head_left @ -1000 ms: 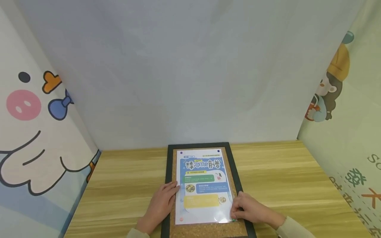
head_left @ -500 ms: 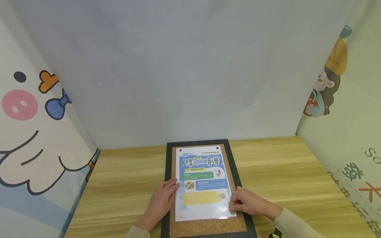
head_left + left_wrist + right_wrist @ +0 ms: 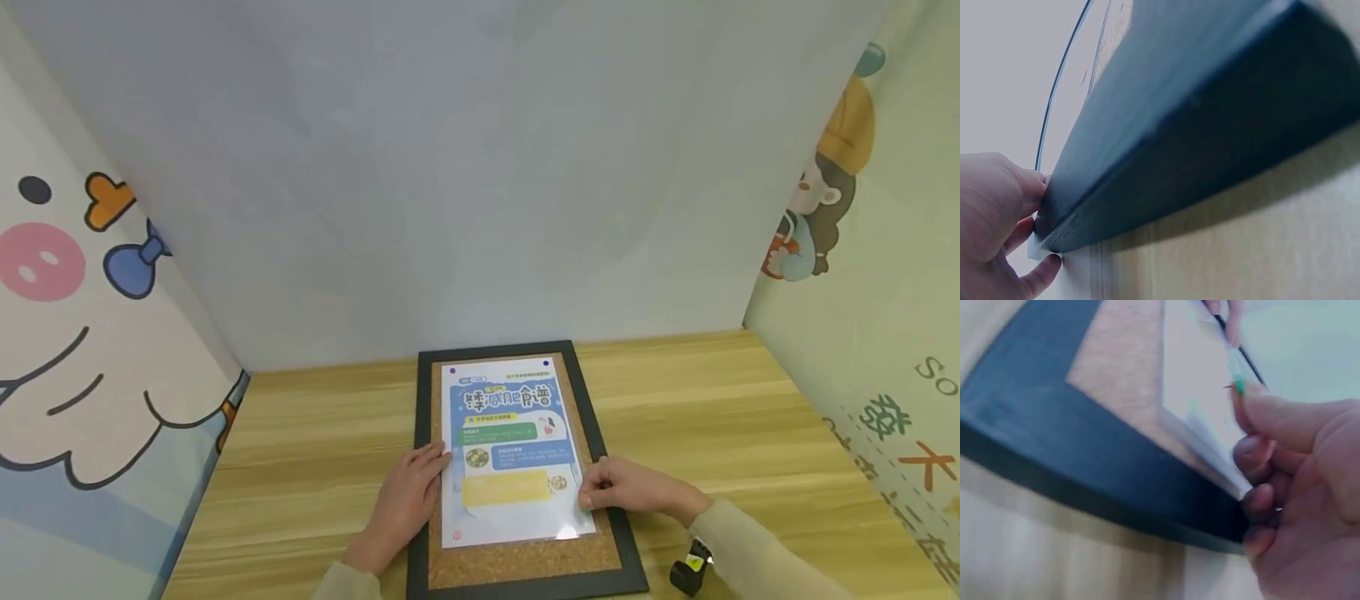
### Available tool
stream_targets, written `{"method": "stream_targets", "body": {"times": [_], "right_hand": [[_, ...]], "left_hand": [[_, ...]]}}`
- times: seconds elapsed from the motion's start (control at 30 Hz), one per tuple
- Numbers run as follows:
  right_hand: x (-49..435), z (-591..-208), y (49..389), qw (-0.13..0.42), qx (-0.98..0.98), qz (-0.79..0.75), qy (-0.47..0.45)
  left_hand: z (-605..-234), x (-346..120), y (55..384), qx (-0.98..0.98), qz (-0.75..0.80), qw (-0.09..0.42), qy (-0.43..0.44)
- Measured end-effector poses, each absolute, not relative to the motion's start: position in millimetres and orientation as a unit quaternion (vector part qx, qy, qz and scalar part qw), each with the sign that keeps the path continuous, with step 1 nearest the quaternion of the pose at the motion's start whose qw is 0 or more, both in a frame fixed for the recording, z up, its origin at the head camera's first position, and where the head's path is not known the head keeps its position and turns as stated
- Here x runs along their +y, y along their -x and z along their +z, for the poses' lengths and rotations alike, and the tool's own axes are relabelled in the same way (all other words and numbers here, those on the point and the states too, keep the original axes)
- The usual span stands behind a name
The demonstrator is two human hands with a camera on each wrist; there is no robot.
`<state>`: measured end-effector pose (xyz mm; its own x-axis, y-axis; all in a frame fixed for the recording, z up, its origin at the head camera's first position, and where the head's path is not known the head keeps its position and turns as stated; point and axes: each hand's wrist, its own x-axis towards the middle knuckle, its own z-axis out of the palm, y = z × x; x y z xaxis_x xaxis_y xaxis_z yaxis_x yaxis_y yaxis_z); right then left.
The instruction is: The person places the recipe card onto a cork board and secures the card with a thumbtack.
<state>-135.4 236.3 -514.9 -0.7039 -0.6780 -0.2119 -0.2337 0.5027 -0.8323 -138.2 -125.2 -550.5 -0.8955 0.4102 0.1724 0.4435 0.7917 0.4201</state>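
Note:
A printed poster (image 3: 510,518) lies on a cork board (image 3: 525,562) with a black frame (image 3: 588,408). Dark purple pushpins sit at its upper left (image 3: 452,371) and upper right corners. My right hand (image 3: 630,486) pinches a green pushpin (image 3: 1239,386) between thumb and forefinger, near the poster's lower right corner. In the right wrist view the pin's metal point shows, apart from the sheet. My left hand (image 3: 405,492) rests across the frame's left side, fingertips on the poster's left edge. Its thumb (image 3: 1044,275) is by the frame's outer side in the left wrist view.
The board lies on a wood-grain table (image 3: 315,433). A small black device (image 3: 690,571) with a yellow-green mark is by my right sleeve. A grey-white cloth (image 3: 480,167) hangs behind, with printed cartoon panels on both sides. A small reddish mark lies at the poster's lower left.
The head view has tilted down, so the board sits higher in it. The black device by my right sleeve has come into sight. Both hands keep about the same places on the board.

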Motion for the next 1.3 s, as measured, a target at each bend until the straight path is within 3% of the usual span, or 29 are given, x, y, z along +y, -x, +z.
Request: {"method": "stream_targets", "body": {"times": [0.2, 0.5, 1.17, 1.3], "right_hand": [[229, -511, 139, 0.295, 0.821, -0.394, 0.29], [220, -507, 130, 0.246, 0.853, -0.359, 0.289], [226, -511, 129, 0.22, 0.873, -0.302, 0.313], [226, -513, 128, 0.192, 0.878, -0.293, 0.326]], "left_hand": [[-551, -125, 139, -0.943, -0.236, 0.048, 0.229], [-550, -126, 139, -0.942, -0.24, 0.052, 0.23], [-550, -125, 138, -0.945, -0.232, 0.051, 0.227], [-551, -125, 139, -0.945, -0.23, 0.051, 0.227]]}}
